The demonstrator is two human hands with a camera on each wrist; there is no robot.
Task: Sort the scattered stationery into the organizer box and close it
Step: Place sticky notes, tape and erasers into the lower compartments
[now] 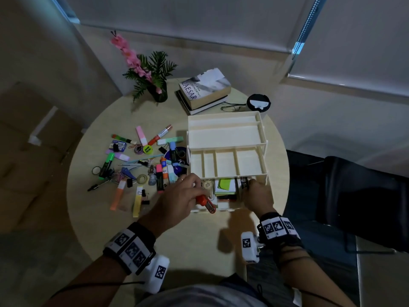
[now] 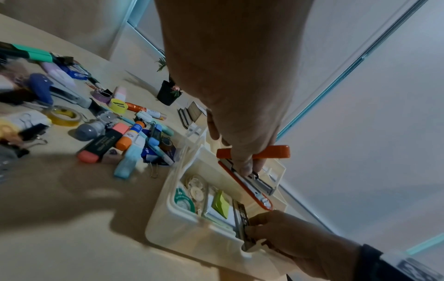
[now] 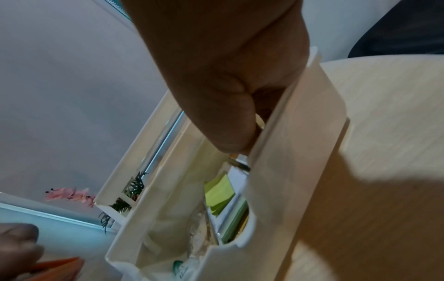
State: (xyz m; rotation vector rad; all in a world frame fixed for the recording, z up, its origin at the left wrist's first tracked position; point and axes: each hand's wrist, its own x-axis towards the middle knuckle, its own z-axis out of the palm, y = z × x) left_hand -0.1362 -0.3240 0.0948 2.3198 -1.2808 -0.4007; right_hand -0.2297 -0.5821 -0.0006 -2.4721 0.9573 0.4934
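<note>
Left hand [image 1: 180, 196] grips an orange stapler [image 2: 245, 176] over the box's [image 1: 225, 151] bottom tier, which holds tape rolls [image 2: 195, 188] and green sticky notes [image 1: 225, 183]; right hand [image 1: 257, 193] pinches a dark flat pack [image 2: 241, 218] there. Upper trays [image 1: 225, 138] stand open, loose stationery [image 1: 141, 165] lies left on the table [image 1: 199, 240].

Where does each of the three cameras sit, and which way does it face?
Head: on the head, looking down at the round table; both forearms show.
Left wrist: along the left hand gripping the orange stapler above the organizer box.
Right wrist: along the right hand reaching into the box.
All share the box.
</note>
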